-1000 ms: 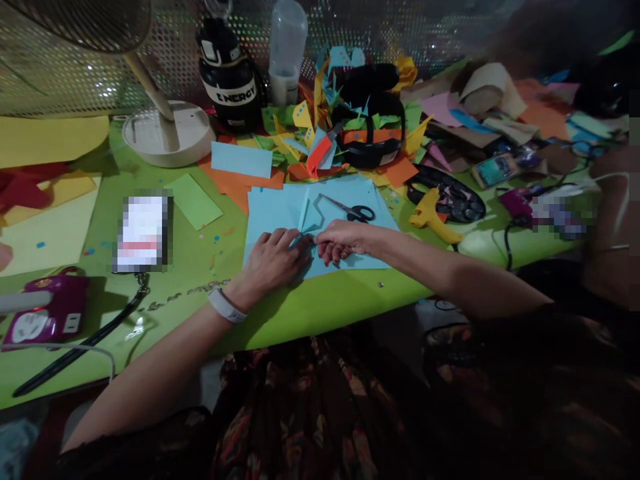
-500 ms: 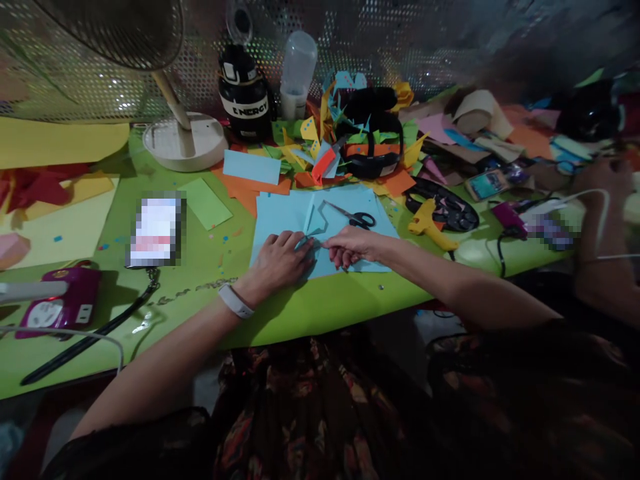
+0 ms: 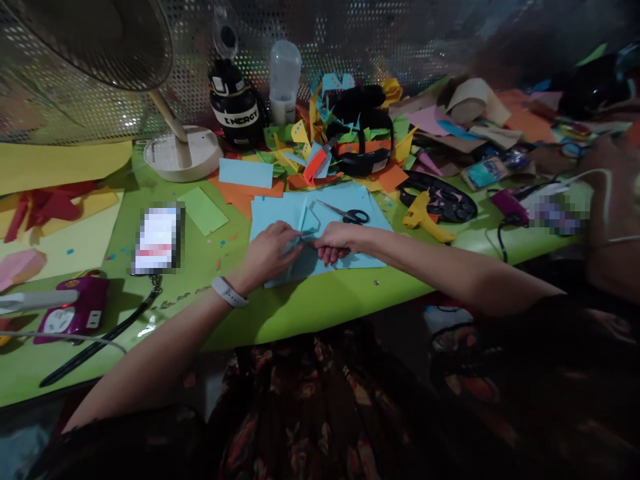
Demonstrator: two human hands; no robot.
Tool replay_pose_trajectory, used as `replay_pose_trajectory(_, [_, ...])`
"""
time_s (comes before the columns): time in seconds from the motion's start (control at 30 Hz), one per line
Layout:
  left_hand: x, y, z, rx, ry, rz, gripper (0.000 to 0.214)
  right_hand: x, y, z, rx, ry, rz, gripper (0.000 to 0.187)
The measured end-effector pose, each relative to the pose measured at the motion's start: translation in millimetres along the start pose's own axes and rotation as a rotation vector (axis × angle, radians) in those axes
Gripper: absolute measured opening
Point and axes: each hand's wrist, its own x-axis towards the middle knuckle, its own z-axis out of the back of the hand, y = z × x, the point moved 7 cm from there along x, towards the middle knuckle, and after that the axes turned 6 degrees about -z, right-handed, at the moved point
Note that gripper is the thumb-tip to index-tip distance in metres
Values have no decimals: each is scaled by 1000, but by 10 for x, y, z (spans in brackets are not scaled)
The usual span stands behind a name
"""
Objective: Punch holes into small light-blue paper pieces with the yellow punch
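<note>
Sheets of light-blue paper [image 3: 377, 210] lie on the green table in front of me. Over them, my left hand [image 3: 275, 250] pinches a small folded piece of blue paper [image 3: 303, 217] between thumb and fingers. My right hand [image 3: 337, 241] is closed, its fingertips meeting the lower end of that same piece close to the left fingers. Just behind the right hand rest black-handled scissors [image 3: 354, 215], their blades pointing left. The fingertips partly hide the folded edge.
Beyond the sheets are paper scraps, an orange cutter [image 3: 316, 163] and a black headset [image 3: 364, 153]. A yellow glue gun [image 3: 425, 217] lies right. To the left are a phone [image 3: 157, 239], a purple power block [image 3: 75, 307] and a fan [image 3: 183, 157]. Another person's arm [image 3: 603, 220] is far right.
My left hand has lifted from lying flat on the sheets to a pinch on the folded paper. The right hand stays close beside it. The whole view has shifted slightly.
</note>
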Motion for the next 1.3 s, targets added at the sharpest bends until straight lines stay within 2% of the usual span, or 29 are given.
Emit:
replay_pose_trajectory(0.07, [101, 144, 62, -60, -16, 144, 28, 30, -11, 9, 14, 3, 2, 40])
replay_pose_trajectory(0.13, [212, 246, 24, -119, 82, 235, 31, 62, -26, 11, 24, 8, 2, 38])
replay_pose_trajectory(0.27, [383, 363, -106, -177, 289, 324, 37, 88, -33, -3, 30, 28, 1, 37])
replay_pose_trajectory(0.37, [454, 407, -160, -201, 358, 340, 39, 57, -25, -16, 24, 37, -13, 38])
replay_pose_trajectory(0.7, [472, 548, -260, -463, 417, 359, 35, -8, -13, -19, 53, 43, -18, 39])
replay_pose_trajectory(0.97, [484, 570, -268, -479, 401, 346, 28, 94, -58, -2, 100, 60, 27, 33])
replay_pose_trajectory(1.2, [479, 483, -201, -515, 384, 375, 21, 27, -49, -1, 87, 10, 114, 32])
replay_pose_trajectory(1.3, [471, 480, -188, -538, 353, 394, 20, 52, -20, 94, 102, -74, 203, 26])
